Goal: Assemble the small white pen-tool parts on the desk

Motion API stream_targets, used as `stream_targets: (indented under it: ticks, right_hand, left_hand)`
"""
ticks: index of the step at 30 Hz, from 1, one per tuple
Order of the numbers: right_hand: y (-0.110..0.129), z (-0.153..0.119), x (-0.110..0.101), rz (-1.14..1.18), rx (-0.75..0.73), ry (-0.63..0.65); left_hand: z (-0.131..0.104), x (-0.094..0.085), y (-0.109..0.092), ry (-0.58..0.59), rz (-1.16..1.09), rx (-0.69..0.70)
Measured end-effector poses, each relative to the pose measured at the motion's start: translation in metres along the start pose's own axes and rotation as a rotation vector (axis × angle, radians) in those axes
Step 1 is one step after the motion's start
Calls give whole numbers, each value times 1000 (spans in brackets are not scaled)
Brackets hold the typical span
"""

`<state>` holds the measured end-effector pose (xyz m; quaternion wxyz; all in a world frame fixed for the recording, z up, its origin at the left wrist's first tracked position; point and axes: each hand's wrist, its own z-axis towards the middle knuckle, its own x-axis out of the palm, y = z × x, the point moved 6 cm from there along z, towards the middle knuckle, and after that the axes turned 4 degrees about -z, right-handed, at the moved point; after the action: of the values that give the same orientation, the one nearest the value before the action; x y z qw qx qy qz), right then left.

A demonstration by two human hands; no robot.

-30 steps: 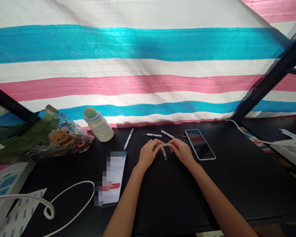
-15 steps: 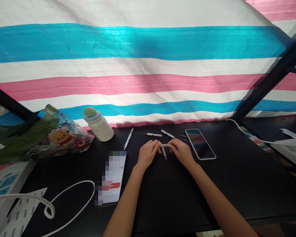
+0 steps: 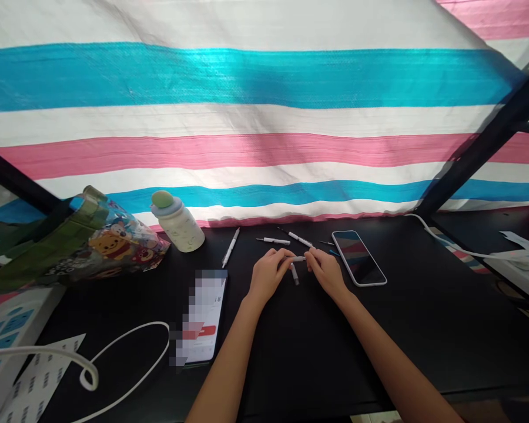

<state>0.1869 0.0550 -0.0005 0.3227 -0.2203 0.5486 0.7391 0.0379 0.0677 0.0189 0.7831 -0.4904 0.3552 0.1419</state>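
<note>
My left hand (image 3: 268,275) and my right hand (image 3: 328,271) meet over the black desk, fingers closed on the two ends of a short white pen barrel (image 3: 298,259). The barrel lies level between my fingertips, which hide both its ends. Just below it, another white pen part (image 3: 295,275) with a greyish end rests on the desk. Beyond my hands lie a white pen piece (image 3: 274,241) with a thin dark tip and a similar slanted piece (image 3: 300,238). Close to my right hand are a blue pen refill (image 3: 334,252) and a thin dark piece (image 3: 326,242).
A dark-screened phone (image 3: 359,258) lies right of my hands. To the left are a lit phone (image 3: 203,320), a whole white pen (image 3: 231,247), a bottle (image 3: 178,223) and a cartoon-print bag (image 3: 114,241). A white cable (image 3: 152,370) loops at lower left; a striped sheet (image 3: 264,76) hangs behind.
Both hands have shifted slightly to the right with the pen barrel. The left fingers have changed their hold, the thumb now stretching further along the barrel. The loose parts stay put.
</note>
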Motion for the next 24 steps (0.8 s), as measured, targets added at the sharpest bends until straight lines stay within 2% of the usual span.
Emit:
stream_targets:
  ticks: [7, 13, 19, 24]
  right_hand:
    - [2, 0, 5, 115, -27, 41]
    - [0, 0, 3, -20, -11, 15]
    - [1, 0, 7, 133, -27, 48]
    - [-3, 1, 9, 70, 5, 65]
  left_hand:
    - [0, -2, 3, -43, 38, -8]
    - [0, 0, -1, -45, 27, 39]
    - [0, 0, 2, -54, 21, 13]
    - [0, 1, 0, -59, 15, 68]
